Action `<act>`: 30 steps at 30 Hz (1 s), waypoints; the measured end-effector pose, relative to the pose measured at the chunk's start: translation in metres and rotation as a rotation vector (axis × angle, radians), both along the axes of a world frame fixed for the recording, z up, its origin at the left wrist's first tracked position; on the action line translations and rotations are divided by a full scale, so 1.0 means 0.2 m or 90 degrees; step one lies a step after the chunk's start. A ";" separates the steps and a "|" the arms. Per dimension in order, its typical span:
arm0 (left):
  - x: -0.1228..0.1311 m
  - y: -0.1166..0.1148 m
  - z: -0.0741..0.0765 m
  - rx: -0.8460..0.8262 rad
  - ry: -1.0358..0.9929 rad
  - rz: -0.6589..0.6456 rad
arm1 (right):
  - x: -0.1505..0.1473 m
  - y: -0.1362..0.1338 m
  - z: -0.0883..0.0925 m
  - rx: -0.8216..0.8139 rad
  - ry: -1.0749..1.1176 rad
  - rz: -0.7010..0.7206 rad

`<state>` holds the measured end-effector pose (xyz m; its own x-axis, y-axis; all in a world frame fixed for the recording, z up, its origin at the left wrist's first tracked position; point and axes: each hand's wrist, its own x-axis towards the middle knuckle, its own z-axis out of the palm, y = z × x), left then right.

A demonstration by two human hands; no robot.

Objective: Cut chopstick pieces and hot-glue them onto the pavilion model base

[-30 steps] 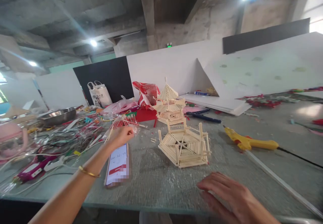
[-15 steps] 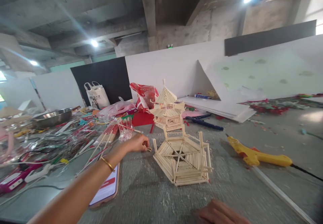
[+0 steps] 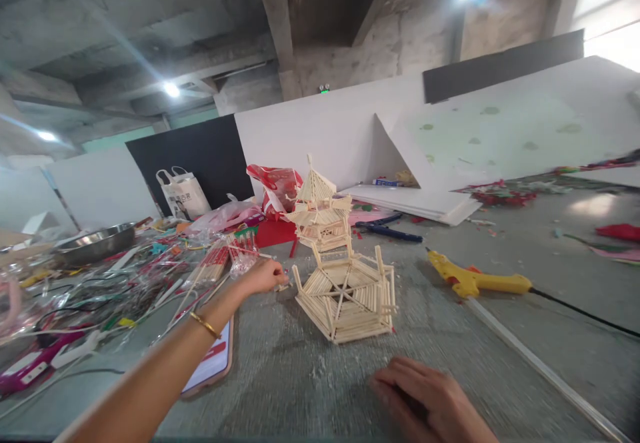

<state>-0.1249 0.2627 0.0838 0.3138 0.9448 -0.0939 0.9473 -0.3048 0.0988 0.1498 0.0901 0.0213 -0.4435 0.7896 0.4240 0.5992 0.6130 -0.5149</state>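
My left hand (image 3: 265, 275), a gold bangle on its wrist, is closed at the fingertips just left of a hexagonal stick frame. A few short stick pieces (image 3: 283, 288) lie on the table at these fingertips; whether any is pinched is hidden. The hexagonal frame (image 3: 345, 326) is built of pale thin sticks, with spokes meeting at its middle and short posts round its rim. Behind it stands a tiered stick pagoda (image 3: 320, 213) with a pointed roof. My right hand (image 3: 430, 393) rests at the front edge, its fingers curled together with nothing visible in them.
A yellow glue gun (image 3: 477, 282) lies to the right, with a clear glue stick below it. Blue-handled pliers (image 3: 390, 230) are beyond the frame. A phone (image 3: 215, 360) lies under my left forearm. Bundled sticks (image 3: 213, 263), wrappers and a metal bowl (image 3: 97, 243) crowd the left.
The view has turned a little to the right, so everything sits further left. My right hand has come further into view. My left hand stays low beside the frame, near the short stick pieces.
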 end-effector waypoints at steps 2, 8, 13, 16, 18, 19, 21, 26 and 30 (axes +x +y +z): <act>0.01 -0.01 0.05 0.007 -0.012 0.012 | 0.00 0.00 -0.01 0.003 0.010 0.002; 0.02 -0.06 0.23 0.041 -0.041 0.028 | -0.01 -0.01 -0.01 -0.014 0.034 -0.019; 0.01 -0.30 0.32 0.118 -0.114 0.026 | 0.03 -0.02 0.01 -0.032 0.057 -0.047; 0.01 -0.52 0.21 0.138 -0.185 0.023 | 0.07 0.00 0.00 -0.019 0.063 -0.116; 0.02 -0.63 0.07 0.125 -0.227 0.033 | 0.09 0.01 -0.01 -0.016 0.034 -0.187; 0.03 -0.67 0.00 0.106 -0.250 0.037 | 0.10 0.03 -0.01 -0.019 0.009 -0.218; 0.04 -0.70 -0.13 0.036 -0.358 0.059 | 0.09 0.05 -0.01 -0.028 -0.048 -0.256; 0.09 -0.57 -0.20 -0.008 -0.459 0.120 | 0.07 0.08 0.03 -0.046 -0.139 -0.312; 0.12 -0.43 -0.15 -0.015 -0.471 0.162 | 0.09 0.09 0.04 -0.041 -0.167 -0.326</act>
<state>-0.1015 0.1771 0.0534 0.0762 0.9965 0.0347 0.6729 -0.0771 0.7357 0.1681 0.1072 0.0292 -0.0819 0.9517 0.2959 0.9238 0.1840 -0.3358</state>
